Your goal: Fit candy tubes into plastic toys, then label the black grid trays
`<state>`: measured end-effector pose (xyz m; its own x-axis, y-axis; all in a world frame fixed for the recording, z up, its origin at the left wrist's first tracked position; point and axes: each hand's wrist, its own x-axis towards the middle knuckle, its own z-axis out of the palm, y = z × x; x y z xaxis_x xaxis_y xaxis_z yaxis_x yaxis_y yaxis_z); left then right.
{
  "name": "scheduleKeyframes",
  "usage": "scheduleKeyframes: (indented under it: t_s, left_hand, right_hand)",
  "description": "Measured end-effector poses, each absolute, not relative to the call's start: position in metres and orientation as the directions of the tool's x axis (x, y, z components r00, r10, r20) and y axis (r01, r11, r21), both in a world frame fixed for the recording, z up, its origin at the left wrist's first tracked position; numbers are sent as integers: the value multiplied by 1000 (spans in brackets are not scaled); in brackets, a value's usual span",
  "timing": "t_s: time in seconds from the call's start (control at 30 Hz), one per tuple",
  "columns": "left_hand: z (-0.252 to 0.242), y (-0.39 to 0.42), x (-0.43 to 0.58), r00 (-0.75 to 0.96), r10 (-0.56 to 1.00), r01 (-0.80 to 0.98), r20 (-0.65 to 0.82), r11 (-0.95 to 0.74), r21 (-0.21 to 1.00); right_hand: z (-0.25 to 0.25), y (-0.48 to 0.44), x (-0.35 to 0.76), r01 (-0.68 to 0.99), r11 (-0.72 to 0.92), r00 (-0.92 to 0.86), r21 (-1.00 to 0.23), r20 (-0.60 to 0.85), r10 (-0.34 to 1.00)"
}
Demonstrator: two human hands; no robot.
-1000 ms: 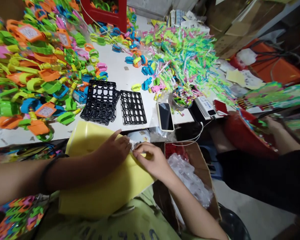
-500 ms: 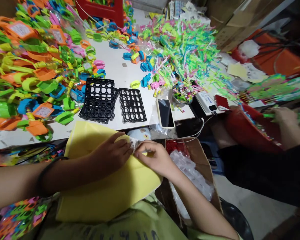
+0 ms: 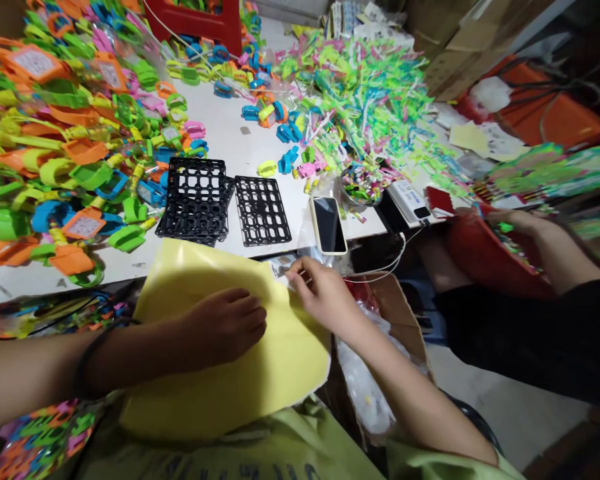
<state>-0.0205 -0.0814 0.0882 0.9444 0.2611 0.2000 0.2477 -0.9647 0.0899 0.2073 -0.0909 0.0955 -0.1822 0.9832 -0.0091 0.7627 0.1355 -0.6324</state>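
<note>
A yellow sheet [image 3: 280, 360] lies across the lap, its top edge by the table edge. On its middle rests my left hand [image 3: 235, 323], fingers curled in; whether anything is inside is hidden. My right hand [image 3: 320, 290] pinches a small whitish printed piece [image 3: 279, 267] between thumb and fingertips at the sheet's upper right edge. Just beyond the sheet, on the table, are a stack of black plastic grids [image 3: 195, 200] and a single black grid [image 3: 263, 211]. A phone in a pale case [image 3: 329, 225] lies on clear plastic to their right.
Colourful toy watches [image 3: 85, 150] heap on the white table [image 3: 220, 127] at left. Green and pink strips [image 3: 370, 93] pile behind a bowl of small parts [image 3: 363, 185]. At right, another person's hand reaches into a red basin [image 3: 475, 253]. A cardboard box [image 3: 400, 307] holds plastic bags.
My right hand has moved slightly up and right with the whitish piece, away from my left hand. My left hand has let go and its fingers have curled. The co-worker's hand has shifted left over the basin.
</note>
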Motion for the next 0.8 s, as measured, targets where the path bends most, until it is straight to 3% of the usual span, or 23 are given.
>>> scheduleKeyframes:
  t_s: [0.13, 0.37, 0.6, 0.8]
  left_hand:
    - [97, -82, -8, 914, 216, 216, 342, -976, 40]
    - [75, -67, 11, 931, 330, 320, 157, -944, 84]
    - [61, -72, 10, 946, 199, 187, 257, -980, 70]
    - [61, -80, 4, 947, 206, 195, 246, -978, 68]
  right_hand:
    - [94, -83, 212, 728, 121, -199, -675, -39, 979]
    - [85, -76, 215, 614, 26, -162, -789, -94, 982]
    - [83, -65, 232, 743, 59, -141, -667, -70, 988]
    - [91, -44, 261, 783, 64, -77, -619, 5, 997]
